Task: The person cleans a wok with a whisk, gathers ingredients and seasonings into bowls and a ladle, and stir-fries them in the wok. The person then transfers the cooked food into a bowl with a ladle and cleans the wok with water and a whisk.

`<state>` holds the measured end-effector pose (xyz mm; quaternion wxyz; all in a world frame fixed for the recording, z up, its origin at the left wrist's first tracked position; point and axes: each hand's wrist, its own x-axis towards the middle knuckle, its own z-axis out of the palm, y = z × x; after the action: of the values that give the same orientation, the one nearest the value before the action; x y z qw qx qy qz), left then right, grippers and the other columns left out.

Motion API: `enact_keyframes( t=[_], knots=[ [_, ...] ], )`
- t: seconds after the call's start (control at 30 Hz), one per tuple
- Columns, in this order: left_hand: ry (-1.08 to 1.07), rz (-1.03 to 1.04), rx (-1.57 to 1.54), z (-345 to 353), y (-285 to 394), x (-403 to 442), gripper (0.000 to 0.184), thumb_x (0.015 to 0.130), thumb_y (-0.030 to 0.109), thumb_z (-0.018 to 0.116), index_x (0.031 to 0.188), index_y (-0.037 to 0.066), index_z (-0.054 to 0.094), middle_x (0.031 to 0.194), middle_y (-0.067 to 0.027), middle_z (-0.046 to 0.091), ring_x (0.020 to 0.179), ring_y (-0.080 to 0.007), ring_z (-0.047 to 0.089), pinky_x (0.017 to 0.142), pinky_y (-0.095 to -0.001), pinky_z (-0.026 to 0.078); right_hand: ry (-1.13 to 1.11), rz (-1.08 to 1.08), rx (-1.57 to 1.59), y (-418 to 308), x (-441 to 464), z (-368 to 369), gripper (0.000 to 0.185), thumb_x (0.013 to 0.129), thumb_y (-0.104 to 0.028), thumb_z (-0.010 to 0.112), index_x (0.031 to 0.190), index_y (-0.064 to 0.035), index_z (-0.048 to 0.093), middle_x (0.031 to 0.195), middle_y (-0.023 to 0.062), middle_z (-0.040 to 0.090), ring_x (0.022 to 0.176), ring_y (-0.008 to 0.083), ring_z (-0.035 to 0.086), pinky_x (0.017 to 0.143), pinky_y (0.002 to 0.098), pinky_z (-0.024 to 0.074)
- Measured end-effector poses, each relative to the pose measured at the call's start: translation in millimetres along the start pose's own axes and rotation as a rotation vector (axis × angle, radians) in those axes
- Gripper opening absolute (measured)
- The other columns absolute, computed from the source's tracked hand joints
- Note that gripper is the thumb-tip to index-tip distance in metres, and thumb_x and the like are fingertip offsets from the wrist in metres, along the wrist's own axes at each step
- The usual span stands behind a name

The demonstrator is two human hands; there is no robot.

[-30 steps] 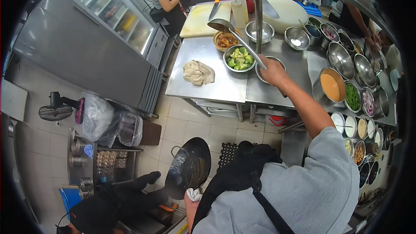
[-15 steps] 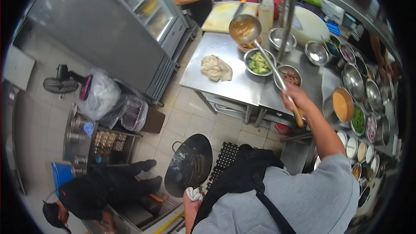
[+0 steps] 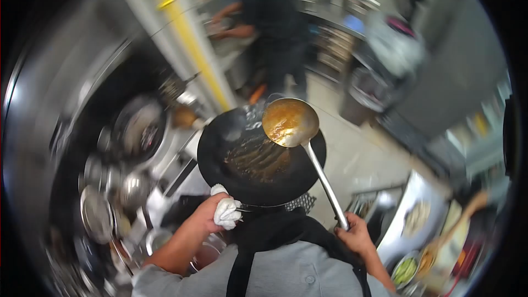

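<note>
My left hand (image 3: 208,214) is closed around a folded white cloth (image 3: 227,213) at the near rim of a dark wok (image 3: 220,157); the wok's handle is hidden under it. Brown, oily residue streaks the wok's inside. My right hand (image 3: 356,235) grips the end of a long metal ladle (image 3: 324,179). The ladle's bowl is over the far right part of the wok, with orange-brown sauce clinging inside it. Whether the bowl touches the wok I cannot tell.
To the left is a blurred stove area with another pan (image 3: 144,126) and metal bowls (image 3: 96,214). A person in black (image 3: 275,22) works beyond a yellow pipe (image 3: 190,38). At right, a steel table (image 3: 393,231) bears dough and a bowl of green vegetables (image 3: 406,271); another person's arm reaches over it.
My view has swung left from the prep table to the stove. The ladle has come from above the table's bowls to over the wok. My left hand still holds the cloth at the wok.
</note>
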<state>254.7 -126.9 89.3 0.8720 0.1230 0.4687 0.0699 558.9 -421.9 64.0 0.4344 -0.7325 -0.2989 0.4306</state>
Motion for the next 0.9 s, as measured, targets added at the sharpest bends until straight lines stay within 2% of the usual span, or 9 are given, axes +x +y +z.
enact_keyframes(
  t=[0.23,0.37,0.43,0.57,0.63,0.67,0.7,0.8,0.9],
  knots=[
    [0.059,0.343,-0.221,-72,-20,-86,0.025,0.081,0.023,0.058,0.095,0.002,0.061,0.083,-0.0113,0.066,0.065,-0.0276,0.066,0.055,-0.0425,0.054,-0.395,-0.051,-0.25,-128,109,60,0.034,0.078,-0.001,0.068,0.111,0.0005,0.059,0.077,-0.0032,0.053,0.069,0.0058,0.049,0.061,0.0222,0.0432],
    [0.177,0.543,-0.318,-112,-5,-83,0.028,0.08,0.024,0.059,0.093,-0.001,0.061,0.076,-0.0133,0.064,0.063,-0.0302,0.066,0.052,-0.0435,0.054,-0.555,-0.298,-0.401,-162,165,131,0.029,0.08,-0.004,0.068,0.108,-0.0013,0.06,0.073,-0.0031,0.053,0.061,0.0053,0.049,0.053,0.0223,0.043],
    [0.074,0.62,-0.374,-149,30,-69,0.026,0.08,0.023,0.057,0.088,-0.001,0.06,0.069,-0.0142,0.061,0.059,-0.0309,0.064,0.05,-0.0429,0.054,-0.609,-0.297,-0.421,-208,196,182,0.028,0.08,-0.004,0.068,0.107,-0.0017,0.06,0.072,-0.0027,0.053,0.057,0.0054,0.05,0.05,0.0224,0.0429],
    [0.18,0.839,-0.495,-211,110,-24,0.018,0.083,0.016,0.055,0.08,0.0,0.06,0.067,-0.0112,0.061,0.056,-0.025,0.063,0.047,-0.0392,0.052,-0.797,-0.528,-0.559,-329,247,322,0.032,0.08,-0.002,0.065,0.111,0.0,0.056,0.07,0.0012,0.056,0.053,0.0079,0.053,0.043,0.0249,0.0442],
    [0.174,0.854,-0.536,-235,163,-15,0.015,0.084,0.016,0.055,0.079,0.002,0.059,0.066,-0.0091,0.06,0.054,-0.0231,0.062,0.047,-0.0373,0.051,-1.151,-0.367,-0.082,-386,283,418,0.049,0.081,0.004,0.06,0.127,-0.0015,0.045,0.073,0.0034,0.054,0.054,0.0113,0.053,0.044,0.0258,0.0451],
    [0.162,0.851,-0.524,-248,187,-13,0.013,0.083,0.016,0.055,0.078,0.005,0.058,0.064,-0.0075,0.059,0.051,-0.0221,0.06,0.046,-0.036,0.051,-1.085,-0.226,-0.162,-419,286,463,0.049,0.084,-0.002,0.059,0.13,-0.0028,0.042,0.072,0.004,0.052,0.052,0.0114,0.052,0.042,0.0257,0.0439],
    [0.152,0.882,-0.515,-261,201,-7,0.013,0.085,0.015,0.054,0.084,0.004,0.059,0.069,-0.0081,0.061,0.056,-0.0223,0.062,0.05,-0.0362,0.052,-1.146,-0.088,-0.199,-436,305,503,0.043,0.088,-0.008,0.057,0.129,-0.0029,0.043,0.069,0.0038,0.051,0.047,0.0114,0.049,0.039,0.0261,0.0419],
    [0.261,0.894,-0.587,-300,239,18,0.015,0.087,0.013,0.055,0.096,0.003,0.059,0.081,-0.0087,0.064,0.068,-0.0231,0.066,0.059,-0.0367,0.055,-1.04,-0.462,-0.414,-467,331,632,0.009,0.089,-0.009,0.056,0.088,-0.0026,0.051,0.064,0.0022,0.05,0.04,0.0107,0.046,0.034,0.0271,0.0376],
    [0.267,0.906,-0.648,-318,256,47,0.016,0.086,0.015,0.056,0.098,0.004,0.059,0.081,-0.0085,0.064,0.069,-0.0224,0.066,0.061,-0.0363,0.055,-1.022,-0.496,-0.552,-480,348,729,0.012,0.087,-0.009,0.057,0.08,-0.0013,0.052,0.059,0.004,0.051,0.041,0.0122,0.047,0.034,0.0285,0.0382]
  ],
)
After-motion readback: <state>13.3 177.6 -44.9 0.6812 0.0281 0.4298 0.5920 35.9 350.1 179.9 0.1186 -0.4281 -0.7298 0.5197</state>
